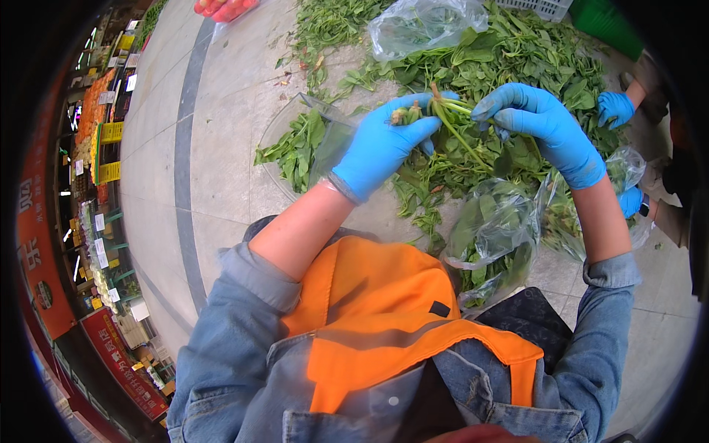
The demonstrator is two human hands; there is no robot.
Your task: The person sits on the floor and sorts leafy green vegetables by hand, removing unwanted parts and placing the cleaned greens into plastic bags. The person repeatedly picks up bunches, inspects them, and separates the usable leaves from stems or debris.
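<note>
In a blue glove, my left hand [382,138] grips a few leafy green stems [460,130] by their root ends, thumb pressed against the fingers. My right hand [537,122], gloved the same way, pinches the stalks a little farther along. The stems' leaves hang over a big heap of loose leafy greens [498,61] on the floor. Left of my left wrist stands a clear plastic container [271,171] with picked greens [302,141] in it. Before my knees sits a clear plastic bag [493,227] stuffed with leaves.
A co-worker's gloved hands [616,109] are at the right, beside another bag of greens [565,221]. A clear bag [426,25] lies atop the heap. Behind are a green crate [606,25], a white basket [540,8] and bagged red produce [224,8]. Produce shelves [102,138] line the left.
</note>
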